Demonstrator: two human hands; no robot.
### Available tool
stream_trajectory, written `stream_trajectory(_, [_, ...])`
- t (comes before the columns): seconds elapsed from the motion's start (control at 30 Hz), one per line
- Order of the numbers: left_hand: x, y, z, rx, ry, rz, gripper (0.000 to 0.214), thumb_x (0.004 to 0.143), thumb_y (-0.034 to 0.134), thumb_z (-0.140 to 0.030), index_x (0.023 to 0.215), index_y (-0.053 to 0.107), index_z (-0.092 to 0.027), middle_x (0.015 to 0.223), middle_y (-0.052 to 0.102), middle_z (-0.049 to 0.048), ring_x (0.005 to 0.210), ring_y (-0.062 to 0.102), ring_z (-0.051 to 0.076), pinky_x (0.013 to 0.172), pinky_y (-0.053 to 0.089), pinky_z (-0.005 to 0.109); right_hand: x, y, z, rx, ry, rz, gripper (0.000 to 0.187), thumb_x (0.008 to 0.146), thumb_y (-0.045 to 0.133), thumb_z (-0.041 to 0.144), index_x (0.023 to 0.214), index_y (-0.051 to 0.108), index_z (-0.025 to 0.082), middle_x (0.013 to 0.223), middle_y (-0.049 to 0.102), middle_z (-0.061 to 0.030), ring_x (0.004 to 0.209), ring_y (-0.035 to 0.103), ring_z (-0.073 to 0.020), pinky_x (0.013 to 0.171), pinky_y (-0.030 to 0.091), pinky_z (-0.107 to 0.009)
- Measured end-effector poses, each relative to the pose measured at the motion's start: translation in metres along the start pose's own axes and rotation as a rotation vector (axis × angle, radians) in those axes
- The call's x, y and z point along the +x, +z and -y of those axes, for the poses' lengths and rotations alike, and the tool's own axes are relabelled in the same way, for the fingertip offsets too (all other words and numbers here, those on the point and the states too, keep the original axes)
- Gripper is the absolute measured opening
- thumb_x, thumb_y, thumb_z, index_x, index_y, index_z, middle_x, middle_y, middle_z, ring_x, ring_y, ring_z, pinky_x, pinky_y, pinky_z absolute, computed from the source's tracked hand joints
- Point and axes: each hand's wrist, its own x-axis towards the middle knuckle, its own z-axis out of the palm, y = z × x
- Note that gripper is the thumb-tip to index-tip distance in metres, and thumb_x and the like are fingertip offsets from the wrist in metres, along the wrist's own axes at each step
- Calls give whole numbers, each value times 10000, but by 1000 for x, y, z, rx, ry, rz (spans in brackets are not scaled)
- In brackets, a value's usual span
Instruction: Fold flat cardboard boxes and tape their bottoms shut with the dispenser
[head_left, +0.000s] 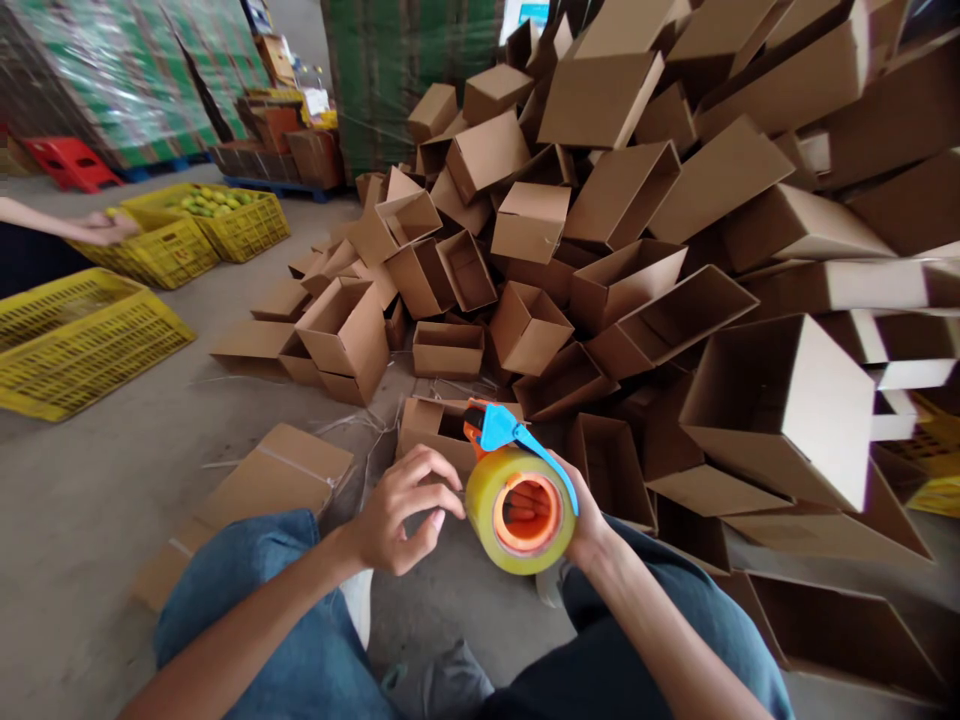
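Fingers of the right hand clench a packing-tape dispenser, keeping its roll within reach of the left hand, which curls open, empty, just beside it.

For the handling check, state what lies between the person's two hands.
Head view: a yellowish packing tape roll on a tape dispenser, between the left hand and the right hand.

The tape roll hides most of the right hand, its fingers showing only through the orange core. A co-worker's arm is cut off by the left edge. The fruit in the far crate is too small to name, and the cardboard box pile runs past the top and right edges.
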Motion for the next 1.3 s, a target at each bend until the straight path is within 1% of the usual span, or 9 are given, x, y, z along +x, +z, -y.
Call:
stream_trajectory(0.1, [2, 2, -1, 35, 5, -23, 34, 840, 607, -213, 855, 637, -206, 922, 617, 69, 879, 575, 207, 796, 481, 368, 0, 0, 0, 29, -32, -24, 199, 849, 561, 339, 778, 669, 187, 770, 751, -63, 710, 693, -216, 756, 559, -334])
stream_trajectory(0.13, [2, 3, -1, 47, 9, -29, 41, 833, 657, -229, 845, 625, -207, 907, 625, 61, 864, 582, 200, 796, 484, 359, 0, 0, 0, 30, -43, -22, 196, 851, 565, 336, 776, 669, 188, 771, 751, -59, 715, 693, -215, 775, 557, -336])
stream_trajectory(0.33, [2, 8, 4, 5, -10, -22, 184, 861, 718, -287, 817, 562, -202, 869, 650, 44, 832, 601, 177, 766, 486, 316, 2, -5, 0, 25, -38, -19, 213, 850, 569, 357, 813, 691, 186, 803, 760, -68, 786, 709, -241, 818, 558, -364])
stream_trajectory(0.5, [-2, 8, 9, -34, -113, -50, 296, 823, 763, -336, 943, 523, -209, 938, 638, 47, 870, 603, 176, 737, 488, 285, 1, -6, 0, -11, 11, -4, 242, 836, 576, 389, 794, 690, 179, 827, 764, -89, 794, 713, -249, 814, 564, -369])
stream_trajectory(0.6, [-1, 5, 8, 3, -129, -7, 334, 807, 774, -361, 1009, 564, -198, 944, 628, 53, 881, 592, 183, 738, 488, 282, -1, -3, 0, -34, 15, 19, 209, 809, 598, 383, 811, 683, 192, 844, 768, -93, 794, 717, -262, 791, 569, -383])
stream_trajectory(0.73, [3, 3, 6, 30, -48, 84, 139, 878, 703, -297, 876, 628, -180, 871, 624, 42, 842, 576, 163, 768, 477, 280, -3, 0, 1, -36, -3, -24, 187, 799, 604, 384, 777, 661, 207, 774, 761, -76, 724, 713, -256, 738, 578, -385])
stream_trajectory(0.93, [6, -5, 7, 146, 28, 100, 170, 919, 645, -255, 779, 605, -168, 786, 614, 36, 770, 556, 157, 705, 469, 271, -8, 4, 7, -63, -75, -61, 152, 798, 648, 345, 732, 661, 208, 716, 749, -35, 627, 687, -216, 686, 580, -342])
stream_trajectory(1.13, [10, -24, 9, 479, 176, 86, 123, 915, 637, -201, 795, 612, -184, 789, 662, 19, 793, 588, 164, 708, 445, 288, -24, 6, 22, -174, -101, -173, 219, 747, 744, 365, 646, 639, 201, 586, 695, -24, 514, 642, -197, 579, 568, -319])
stream_trajectory(1.3, [4, -16, 15, 567, 312, 42, 82, 893, 682, -239, 856, 660, -169, 712, 678, -1, 641, 599, 129, 597, 411, 279, -30, 6, 26, -214, -135, -218, 285, 645, 824, 414, 643, 647, 191, 564, 675, -15, 532, 657, -219, 560, 576, -324])
